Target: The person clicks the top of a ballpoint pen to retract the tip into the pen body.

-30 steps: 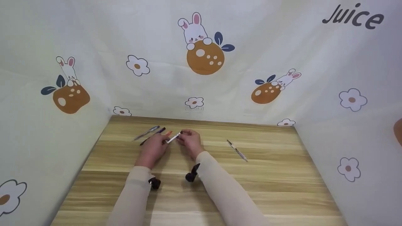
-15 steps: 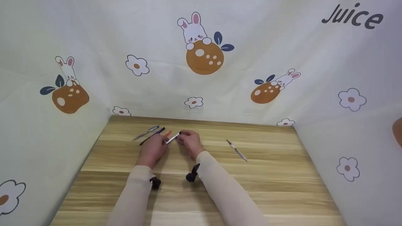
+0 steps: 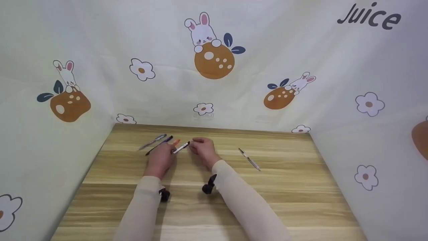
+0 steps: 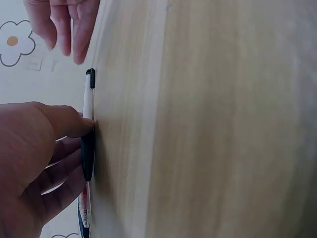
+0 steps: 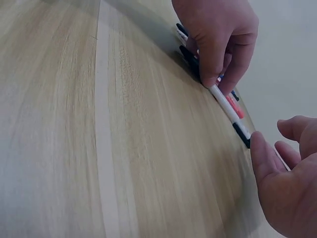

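Observation:
My left hand (image 3: 161,160) pinches a white pen with a black clip and black grip (image 3: 181,148) between thumb and fingers. In the left wrist view the pen (image 4: 88,101) points its clip end toward my right hand (image 4: 67,25). That right hand (image 3: 204,150) is just beyond the clip end, its fingers loosely bent and apart from the pen. The right wrist view has the right thumb (image 5: 262,153) overlapping the black clip end. Beside my left hand lie an orange pen (image 3: 176,142), a dark blue pen (image 3: 169,138) and a clear pen with a blue-grey end (image 3: 160,136).
Another clear pen with a dark tip (image 3: 249,159) lies slanted on the wooden table (image 3: 284,187), to the right of my right hand. Cloth walls with rabbit and orange prints (image 3: 167,90) close off the table's back and sides.
The right hand has drawn slightly away from the white pen's end, baring its black clip. My left hand keeps its pinch. The head view has shifted a little.

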